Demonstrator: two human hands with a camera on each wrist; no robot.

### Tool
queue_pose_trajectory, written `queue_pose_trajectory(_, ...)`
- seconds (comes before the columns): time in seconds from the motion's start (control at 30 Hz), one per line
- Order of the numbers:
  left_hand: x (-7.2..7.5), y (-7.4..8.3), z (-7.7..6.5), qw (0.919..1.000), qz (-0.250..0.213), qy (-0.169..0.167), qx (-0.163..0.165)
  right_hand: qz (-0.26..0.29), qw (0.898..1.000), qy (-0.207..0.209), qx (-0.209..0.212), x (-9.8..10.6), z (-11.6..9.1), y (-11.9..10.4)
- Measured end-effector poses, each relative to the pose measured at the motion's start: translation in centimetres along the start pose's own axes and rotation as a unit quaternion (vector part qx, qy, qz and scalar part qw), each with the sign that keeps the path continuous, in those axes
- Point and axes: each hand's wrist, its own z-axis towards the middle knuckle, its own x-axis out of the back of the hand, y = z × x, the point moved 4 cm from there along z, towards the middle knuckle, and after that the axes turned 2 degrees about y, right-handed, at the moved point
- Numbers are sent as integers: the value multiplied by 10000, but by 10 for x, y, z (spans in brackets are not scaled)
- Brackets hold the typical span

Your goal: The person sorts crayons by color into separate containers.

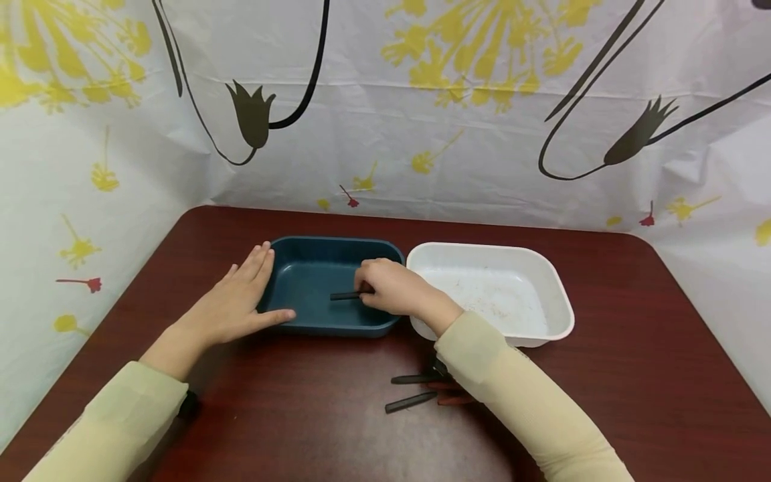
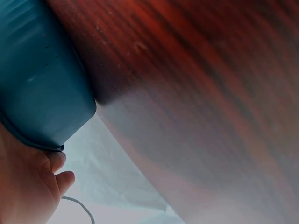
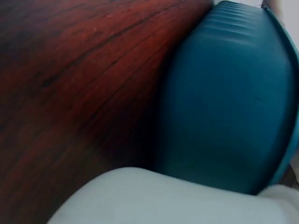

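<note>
A blue tray (image 1: 307, 281) sits on the table, its outer wall also filling much of the right wrist view. Along its left rim rests my left hand (image 1: 237, 301), fingers straight and the thumb over the front rim. Fingers of that hand (image 2: 28, 182) show against the tray's edge in the left wrist view. Over the tray's right part, my right hand (image 1: 391, 288) pinches a thin dark stick (image 1: 345, 295) that points left. Several similar dark sticks (image 1: 411, 402) and some reddish-brown ones (image 1: 456, 400) lie on the table, partly hidden by the right sleeve.
Close against the blue tray's right side stands a white tray (image 1: 506, 288) with small brownish specks on its bottom. Both stand on a dark red wooden table (image 1: 289, 415). A white patterned sheet (image 1: 373, 140) hangs around the back and sides.
</note>
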Motion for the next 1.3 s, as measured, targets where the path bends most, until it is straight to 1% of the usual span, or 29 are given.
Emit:
queue_pose_trajectory(0.13, 0, -2, -1, 10000, -37, 28, 14, -116, 9998, -168, -70, -3, 7, -1)
queue_pose_trajectory(0.27, -1, -2, -1, 10000, -71, 24, -14, -229, 9997, -52, -44, 5, 3, 2)
queue_pose_trajectory(0.37, 0, -2, 1, 10000, -64, 16, -33, -207, 9996, 215, 12, 17, -8, 6)
queue_pose_trajectory(0.47, 0, -1, 2, 10000, -50, 11, -38, -64, 9987, 510, 56, 29, -25, 9)
queue_pose_trajectory(0.63, 1, -1, 1, 10000, -74, -34, -10, -29, 9959, 897, 124, 37, -53, 9)
queue_pose_trajectory(0.8, 0, 0, 0, 10000, -79, -49, -3, -114, 9934, 1143, 54, 35, -79, 8)
queue_pose_trajectory(0.97, -1, 0, 1, 9999, -92, -42, -13, -239, 9902, 1372, 70, 27, -99, 4)
queue_pose_trajectory(1.2, 1, 0, 1, 9999, -141, -91, 3, -256, 9856, 1632, 366, 18, -118, -6)
queue_pose_trajectory(1.3, 1, -1, 1, 9999, -143, -80, 10, -351, 9830, 1764, 378, 13, -124, -10)
